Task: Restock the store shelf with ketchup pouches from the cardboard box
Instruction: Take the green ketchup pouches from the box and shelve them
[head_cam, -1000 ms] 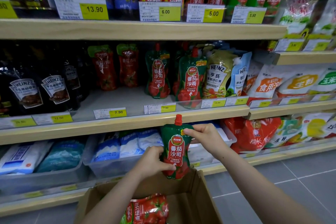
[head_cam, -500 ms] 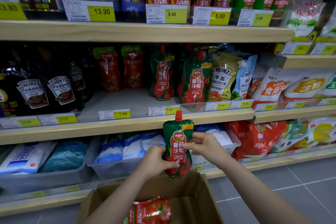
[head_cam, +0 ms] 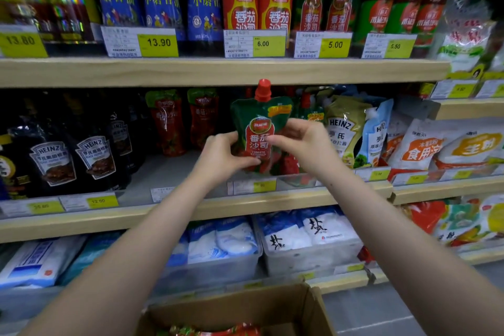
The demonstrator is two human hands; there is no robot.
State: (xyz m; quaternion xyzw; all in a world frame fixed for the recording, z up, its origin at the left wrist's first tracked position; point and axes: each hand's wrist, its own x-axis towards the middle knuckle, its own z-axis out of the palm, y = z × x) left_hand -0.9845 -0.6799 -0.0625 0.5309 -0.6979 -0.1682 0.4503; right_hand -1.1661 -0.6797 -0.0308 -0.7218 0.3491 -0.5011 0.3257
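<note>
A green ketchup pouch (head_cam: 260,123) with a red cap stands upright in the opening of the middle shelf (head_cam: 191,213), over its front part. My left hand (head_cam: 222,157) grips its lower left side and my right hand (head_cam: 305,144) pinches its right side. More green ketchup pouches (head_cam: 309,110) stand behind it, mostly hidden. The cardboard box (head_cam: 272,308) sits open at the bottom, with red pouches (head_cam: 218,330) showing inside.
Two red pouches (head_cam: 166,123) stand to the left, then dark Heinz pouches (head_cam: 92,157). Heinz dressing pouches (head_cam: 345,128) crowd the right. Bottles (head_cam: 240,0) line the top shelf, close above the cap. Salt bags in bins (head_cam: 308,234) fill the lower shelf.
Both hands have lifted the pouch from just above the box up to the middle shelf opening. The view has tilted up and moved closer to the shelves.
</note>
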